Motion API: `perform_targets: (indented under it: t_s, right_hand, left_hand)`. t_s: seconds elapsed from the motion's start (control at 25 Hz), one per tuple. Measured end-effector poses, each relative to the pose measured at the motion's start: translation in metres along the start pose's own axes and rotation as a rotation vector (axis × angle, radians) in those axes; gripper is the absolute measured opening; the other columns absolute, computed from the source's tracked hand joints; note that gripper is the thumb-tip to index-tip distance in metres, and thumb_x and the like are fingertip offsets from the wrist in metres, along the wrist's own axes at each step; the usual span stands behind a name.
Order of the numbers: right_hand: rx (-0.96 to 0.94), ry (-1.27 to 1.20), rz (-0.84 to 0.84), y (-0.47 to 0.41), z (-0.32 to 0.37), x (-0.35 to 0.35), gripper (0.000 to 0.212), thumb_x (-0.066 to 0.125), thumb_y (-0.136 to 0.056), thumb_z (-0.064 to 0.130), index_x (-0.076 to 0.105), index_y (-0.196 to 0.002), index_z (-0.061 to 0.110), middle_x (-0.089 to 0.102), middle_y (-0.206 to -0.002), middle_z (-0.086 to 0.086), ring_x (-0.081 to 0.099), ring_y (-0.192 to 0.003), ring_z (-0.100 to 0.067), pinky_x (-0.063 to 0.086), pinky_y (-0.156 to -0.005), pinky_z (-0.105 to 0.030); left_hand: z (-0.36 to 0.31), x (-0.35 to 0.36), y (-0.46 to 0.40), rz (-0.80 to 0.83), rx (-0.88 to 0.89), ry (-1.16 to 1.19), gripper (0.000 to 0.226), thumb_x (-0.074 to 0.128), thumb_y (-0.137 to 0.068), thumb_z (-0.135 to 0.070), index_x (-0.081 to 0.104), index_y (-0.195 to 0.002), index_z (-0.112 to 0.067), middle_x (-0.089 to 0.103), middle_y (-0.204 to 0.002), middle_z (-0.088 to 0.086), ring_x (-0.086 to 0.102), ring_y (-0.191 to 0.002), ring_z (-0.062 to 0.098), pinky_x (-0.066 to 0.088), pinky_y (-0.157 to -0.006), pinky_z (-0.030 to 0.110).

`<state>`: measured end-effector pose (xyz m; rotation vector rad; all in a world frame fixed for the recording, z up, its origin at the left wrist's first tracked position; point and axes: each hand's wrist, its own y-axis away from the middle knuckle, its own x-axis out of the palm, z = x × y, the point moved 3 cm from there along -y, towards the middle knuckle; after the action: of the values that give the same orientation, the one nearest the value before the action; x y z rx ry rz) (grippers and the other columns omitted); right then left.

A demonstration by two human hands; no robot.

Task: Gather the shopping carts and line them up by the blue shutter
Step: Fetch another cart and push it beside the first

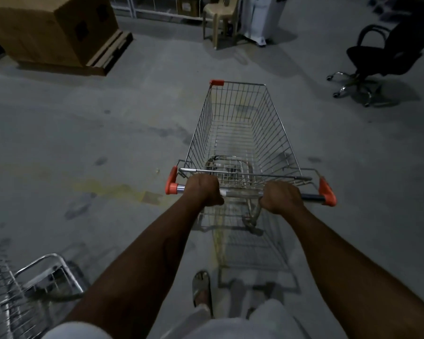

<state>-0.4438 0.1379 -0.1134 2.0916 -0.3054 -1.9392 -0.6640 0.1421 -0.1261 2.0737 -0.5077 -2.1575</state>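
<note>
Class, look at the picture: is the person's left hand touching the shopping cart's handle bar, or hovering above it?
Touching. The head view shows the left hand with fingers curled round the handle bar of the shopping cart, no gap visible.

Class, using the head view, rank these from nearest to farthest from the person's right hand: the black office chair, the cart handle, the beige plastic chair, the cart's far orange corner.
1. cart handle: inside the right hand grip.
2. far orange corner: front left of the cart basket.
3. black office chair: right, beyond the cart.
4. beige plastic chair: top centre, by the far wall.
</note>
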Motion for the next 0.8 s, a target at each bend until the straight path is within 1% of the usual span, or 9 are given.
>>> perform_targets:
  t_s: [0.16,0.28,0.4,0.56,0.64,0.72,0.8]
  right_hand:
    - [-0.027,-0.014,0.015,0.054,0.002,0.016,0.026,0.059,-0.078,0.036,0.071,-0.094,0.019,0.072,-0.102,-0.008,0.069,-0.092,-0.028,0.055,-0.078,-0.034]
    - [-0.005,-0.032,-0.002,0.097,-0.005,0.027,0.026,0.061,-0.076,0.033,0.072,-0.094,0.017,0.072,-0.101,-0.008,0.069,-0.092,-0.028,0.055,-0.077,-0.033]
    - [-0.037,-0.013,-0.026,0.148,-0.030,0.048,0.024,0.062,-0.074,0.034,0.071,-0.090,0.019,0.073,-0.098,-0.007,0.069,-0.089,-0.027,0.054,-0.075,-0.032]
    - [-0.053,0.003,-0.062,0.220,-0.079,0.082,0.022,0.062,-0.073,0.036,0.070,-0.086,0.020,0.072,-0.092,-0.003,0.068,-0.081,-0.025,0.054,-0.071,-0.030]
    - [-0.017,-0.013,-0.044,0.259,-0.104,0.097,0.021,0.064,-0.073,0.038,0.069,-0.084,0.020,0.072,-0.090,-0.003,0.065,-0.077,-0.024,0.051,-0.070,-0.029]
    - [0.015,-0.016,-0.035,0.297,-0.127,0.110,0.027,0.065,-0.075,0.043,0.069,-0.089,0.020,0.072,-0.095,-0.004,0.068,-0.085,-0.026,0.052,-0.075,-0.031]
    - [0.048,-0.001,-0.011,0.334,-0.145,0.122,0.029,0.064,-0.075,0.041,0.069,-0.094,0.020,0.072,-0.102,-0.005,0.068,-0.094,-0.027,0.054,-0.081,-0.035]
  left_hand:
    - [-0.009,0.014,0.045,0.006,0.024,-0.013,0.047,0.068,-0.075,-0.060,0.071,-0.098,-0.019,0.072,-0.101,0.006,0.068,-0.097,0.027,0.052,-0.080,0.037]
    - [-0.027,0.024,0.086,-0.005,0.031,-0.032,0.043,0.066,-0.078,-0.060,0.071,-0.096,-0.021,0.072,-0.099,0.004,0.068,-0.094,0.025,0.050,-0.076,0.035]
    - [-0.066,0.038,0.137,-0.002,0.024,-0.044,0.040,0.065,-0.080,-0.057,0.069,-0.094,-0.020,0.071,-0.095,0.003,0.067,-0.088,0.022,0.044,-0.068,0.032]
    - [-0.130,0.065,0.204,-0.007,0.066,-0.054,0.043,0.060,-0.078,-0.060,0.070,-0.093,-0.021,0.069,-0.089,0.004,0.065,-0.082,0.024,0.045,-0.066,0.032]
    - [-0.164,0.076,0.244,0.009,0.097,-0.026,0.042,0.058,-0.080,-0.059,0.069,-0.091,-0.020,0.064,-0.082,0.004,0.058,-0.074,0.022,0.042,-0.063,0.032]
    - [-0.199,0.086,0.282,0.022,0.143,-0.001,0.038,0.058,-0.083,-0.058,0.067,-0.091,-0.022,0.057,-0.077,0.001,0.052,-0.071,0.020,0.038,-0.062,0.031]
    - [-0.227,0.096,0.315,0.023,0.176,0.021,0.035,0.057,-0.084,-0.057,0.065,-0.089,-0.023,0.059,-0.078,0.000,0.052,-0.069,0.018,0.036,-0.060,0.029]
